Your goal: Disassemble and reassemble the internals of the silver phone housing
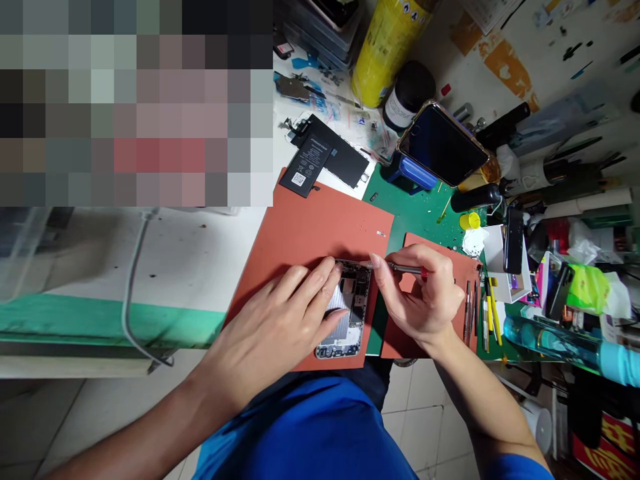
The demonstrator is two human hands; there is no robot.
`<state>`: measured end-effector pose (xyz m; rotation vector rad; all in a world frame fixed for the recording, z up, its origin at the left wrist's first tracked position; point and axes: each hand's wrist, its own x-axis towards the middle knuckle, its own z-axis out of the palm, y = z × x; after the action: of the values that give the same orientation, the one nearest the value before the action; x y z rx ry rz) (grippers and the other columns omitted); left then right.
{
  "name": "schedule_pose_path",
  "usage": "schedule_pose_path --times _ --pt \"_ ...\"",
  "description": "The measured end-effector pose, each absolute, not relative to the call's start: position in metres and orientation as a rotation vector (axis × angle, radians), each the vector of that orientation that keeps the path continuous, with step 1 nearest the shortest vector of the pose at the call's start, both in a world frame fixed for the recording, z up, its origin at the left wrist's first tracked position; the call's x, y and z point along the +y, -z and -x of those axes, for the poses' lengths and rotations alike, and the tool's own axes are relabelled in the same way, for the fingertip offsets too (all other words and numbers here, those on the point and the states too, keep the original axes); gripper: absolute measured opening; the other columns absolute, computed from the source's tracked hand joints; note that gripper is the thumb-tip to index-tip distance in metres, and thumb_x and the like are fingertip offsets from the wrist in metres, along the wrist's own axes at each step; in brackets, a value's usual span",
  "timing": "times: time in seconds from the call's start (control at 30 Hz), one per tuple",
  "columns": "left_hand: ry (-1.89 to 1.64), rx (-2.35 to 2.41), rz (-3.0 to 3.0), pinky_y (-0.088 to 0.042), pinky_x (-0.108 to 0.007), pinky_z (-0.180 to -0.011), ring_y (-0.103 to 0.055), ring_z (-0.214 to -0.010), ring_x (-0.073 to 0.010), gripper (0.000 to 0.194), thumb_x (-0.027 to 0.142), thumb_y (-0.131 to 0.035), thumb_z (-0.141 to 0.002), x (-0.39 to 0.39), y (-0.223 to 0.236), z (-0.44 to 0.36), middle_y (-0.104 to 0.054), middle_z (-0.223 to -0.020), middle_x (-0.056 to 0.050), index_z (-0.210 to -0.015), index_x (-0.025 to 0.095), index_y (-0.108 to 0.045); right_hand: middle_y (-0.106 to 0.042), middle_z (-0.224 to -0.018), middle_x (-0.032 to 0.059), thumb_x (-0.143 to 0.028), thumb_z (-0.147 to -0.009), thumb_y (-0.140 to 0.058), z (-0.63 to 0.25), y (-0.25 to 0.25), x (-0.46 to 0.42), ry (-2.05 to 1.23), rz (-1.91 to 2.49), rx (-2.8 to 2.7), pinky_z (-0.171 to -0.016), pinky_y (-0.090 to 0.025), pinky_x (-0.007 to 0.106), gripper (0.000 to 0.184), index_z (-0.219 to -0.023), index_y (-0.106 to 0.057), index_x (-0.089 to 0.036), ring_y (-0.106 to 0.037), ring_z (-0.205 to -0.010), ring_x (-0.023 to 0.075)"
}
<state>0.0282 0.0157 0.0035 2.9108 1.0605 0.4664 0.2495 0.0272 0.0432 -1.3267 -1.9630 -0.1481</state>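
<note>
An opened phone (359,303) lies on the red-brown mat (320,223), its internal boards and metal showing. My left hand (287,310) grips the phone from its left side, with the fingertips at its upper end and the thumb across its middle. In my right hand (425,293) is a thin screwdriver (407,269) with a red part on its handle, held almost level. The screwdriver's tip points at the phone's upper right corner; whether it touches a screw is too small to tell. Beyond the hands, a black phone battery (307,163) lies partly over a dark phone screen (345,157).
A second red-brown mat (395,340) lies at the right, with tweezers (467,310) and yellow-handled tools (494,310) beside it. A phone on a blue stand (445,143), a yellow spray can (385,53) and a blue bottle (555,340) stand around the work area. A grey cable (127,287) hangs at left.
</note>
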Motion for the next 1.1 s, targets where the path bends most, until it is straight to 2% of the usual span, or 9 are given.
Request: schedule_pose_path --times 0.13,0.37,0.5,0.6,0.7,0.77,0.83,0.93,1.1 --pt "-0.478 1.081 -2.919 -0.061 -0.048 -0.087 -0.064 -0.109 -0.0337 0.055 0.039 -0.053 -0.112 0.015 -0.002 -0.029 -0.068 -0.148 -0.021 -0.148 -0.001 -0.063 -0.071 -0.079 -0.0057 -0.019 -0.1 -0.077 -0.249 -0.044 0.029 0.146 1.32 -1.981 -0.052 -0.059 0.021 0.026 -0.116 -0.058 -0.024 -0.07 -0.058 0.0091" --pt "-0.476 1.1 -2.922 -0.061 -0.046 -0.085 -0.063 -0.11 -0.0336 0.056 0.041 -0.054 -0.111 0.013 -0.003 -0.028 -0.066 -0.151 -0.021 -0.147 0.0 -0.065 -0.07 -0.075 -0.0069 -0.018 -0.1 -0.078 -0.249 -0.048 0.03 0.111 1.298 -2.049 -0.048 -0.053 0.022 0.025 -0.115 -0.058 -0.023 -0.07 -0.057 0.0091" --pt "-0.484 1.084 -2.911 -0.061 -0.047 -0.084 -0.063 -0.108 -0.0342 0.046 0.039 -0.055 -0.11 0.013 -0.002 -0.027 -0.067 -0.145 -0.024 -0.134 0.004 -0.073 -0.075 -0.088 -0.0032 -0.014 -0.102 -0.07 -0.253 -0.06 0.032 -0.037 1.265 -2.226 -0.058 -0.059 0.024 0.023 -0.12 -0.058 -0.023 -0.075 -0.07 0.0115" --pt "-0.448 1.012 -2.944 -0.06 -0.048 -0.082 -0.064 -0.106 -0.0348 0.033 0.029 -0.057 -0.107 0.013 -0.001 -0.026 -0.07 -0.136 -0.023 -0.124 0.009 -0.077 -0.077 -0.096 -0.0005 -0.009 -0.103 -0.062 -0.256 -0.069 0.039 -0.151 1.166 -2.426 -0.065 -0.061 0.028 0.027 -0.126 -0.056 -0.022 -0.076 -0.08 0.0135" --pt "-0.448 1.028 -2.941 -0.06 -0.047 -0.079 -0.064 -0.102 -0.0346 0.036 0.032 -0.056 -0.108 0.012 -0.002 -0.027 -0.07 -0.134 -0.023 -0.126 0.007 -0.076 -0.074 -0.087 -0.0041 -0.005 -0.101 -0.059 -0.254 -0.074 0.048 -0.043 1.118 -2.553 -0.056 -0.051 0.028 0.028 -0.123 -0.056 -0.022 -0.069 -0.069 0.0115" --pt "-0.479 1.078 -2.917 -0.06 -0.046 -0.078 -0.064 -0.101 -0.0334 0.044 0.039 -0.055 -0.11 0.012 -0.002 -0.027 -0.069 -0.135 -0.023 -0.13 0.005 -0.074 -0.069 -0.078 -0.007 -0.009 -0.103 -0.061 -0.251 -0.076 0.053 0.088 1.099 -2.574 -0.051 -0.044 0.03 0.021 -0.117 -0.055 -0.023 -0.061 -0.059 0.0102" --pt "-0.502 1.097 -2.899 -0.06 -0.046 -0.08 -0.064 -0.101 -0.0322 0.046 0.042 -0.055 -0.11 0.012 -0.001 -0.028 -0.07 -0.136 -0.022 -0.128 0.004 -0.075 -0.068 -0.077 -0.0063 -0.014 -0.105 -0.06 -0.248 -0.077 0.057 0.109 1.088 -2.578 -0.052 -0.044 0.03 0.014 -0.116 -0.055 -0.022 -0.059 -0.058 0.0106" --pt "-0.525 1.099 -2.892 -0.06 -0.045 -0.081 -0.064 -0.101 -0.0315 0.044 0.041 -0.056 -0.11 0.013 -0.001 -0.028 -0.071 -0.135 -0.022 -0.121 0.004 -0.077 -0.069 -0.081 -0.0036 -0.011 -0.104 -0.055 -0.245 -0.078 0.059 0.035 1.097 -2.578 -0.056 -0.046 0.03 0.015 -0.117 -0.055 -0.021 -0.062 -0.064 0.0116" --pt "-0.552 1.089 -2.907 -0.061 -0.045 -0.081 -0.064 -0.101 -0.032 0.044 0.041 -0.056 -0.11 0.015 -0.001 -0.029 -0.072 -0.132 -0.023 -0.12 0.004 -0.077 -0.067 -0.077 -0.0052 -0.015 -0.105 -0.057 -0.244 -0.077 0.059 0.051 1.122 -2.504 -0.053 -0.043 0.029 0.01 -0.112 -0.055 -0.022 -0.058 -0.058 0.0106"
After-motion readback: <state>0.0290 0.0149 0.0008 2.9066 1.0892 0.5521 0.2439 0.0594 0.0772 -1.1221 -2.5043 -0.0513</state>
